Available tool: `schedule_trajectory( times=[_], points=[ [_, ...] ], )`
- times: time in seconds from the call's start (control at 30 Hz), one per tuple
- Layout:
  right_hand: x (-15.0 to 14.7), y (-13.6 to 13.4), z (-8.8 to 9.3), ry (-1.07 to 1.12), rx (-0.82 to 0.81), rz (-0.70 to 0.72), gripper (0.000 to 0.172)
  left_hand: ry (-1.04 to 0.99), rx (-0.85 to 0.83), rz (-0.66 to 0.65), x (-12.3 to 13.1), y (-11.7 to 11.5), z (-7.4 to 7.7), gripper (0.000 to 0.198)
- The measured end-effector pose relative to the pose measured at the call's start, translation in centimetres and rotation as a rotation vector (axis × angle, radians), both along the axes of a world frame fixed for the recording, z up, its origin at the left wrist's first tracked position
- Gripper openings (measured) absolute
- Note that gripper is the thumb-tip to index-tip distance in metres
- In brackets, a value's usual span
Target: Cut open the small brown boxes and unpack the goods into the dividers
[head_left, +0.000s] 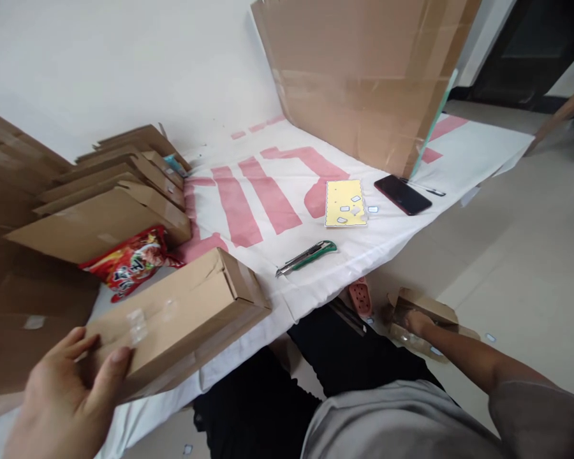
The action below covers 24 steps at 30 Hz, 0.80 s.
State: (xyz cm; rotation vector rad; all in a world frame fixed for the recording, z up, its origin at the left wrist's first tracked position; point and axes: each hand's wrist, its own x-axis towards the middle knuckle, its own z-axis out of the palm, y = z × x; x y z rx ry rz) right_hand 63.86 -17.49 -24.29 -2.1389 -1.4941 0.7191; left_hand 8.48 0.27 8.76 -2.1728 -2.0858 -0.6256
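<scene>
A long closed cardboard box lies at the near left edge of the cloth-covered table, with clear tape on its top. My left hand grips its near end, thumb on the front side and fingers over the top. Down at the right, my right hand reaches into a small open cardboard box on the floor. Its fingers are hidden, and clear plastic shows beside it. A green utility knife rests on the table just right of the closed box. Behind that box sits a red snack packet.
Several folded cardboard boxes stand at the left. A yellow sticker card, a phone and a pen lie farther right. A large cardboard sheet rises at the back. A pink clog is below the table edge.
</scene>
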Motion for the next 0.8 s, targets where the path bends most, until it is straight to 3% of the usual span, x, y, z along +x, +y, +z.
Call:
schedule_trajectory(
  times=[0.13,0.37,0.67,0.8],
  points=[
    [0.2,0.0,-0.5,-0.006,-0.028,0.058,0.054,0.007,-0.05,0.054,2.2,-0.7,1.5,0.102],
    [0.5,0.3,-0.8,-0.031,-0.095,0.097,0.043,-0.012,-0.076,0.101,2.8,-1.4,2.0,0.091],
    [-1.2,1.9,0.8,-0.072,-0.186,0.022,0.019,-0.073,-0.075,0.102,3.1,-1.7,1.8,0.093],
    [-3.4,3.2,2.0,-0.079,-0.199,0.024,0.028,-0.081,-0.063,0.098,3.0,-2.0,1.9,0.085]
  ],
)
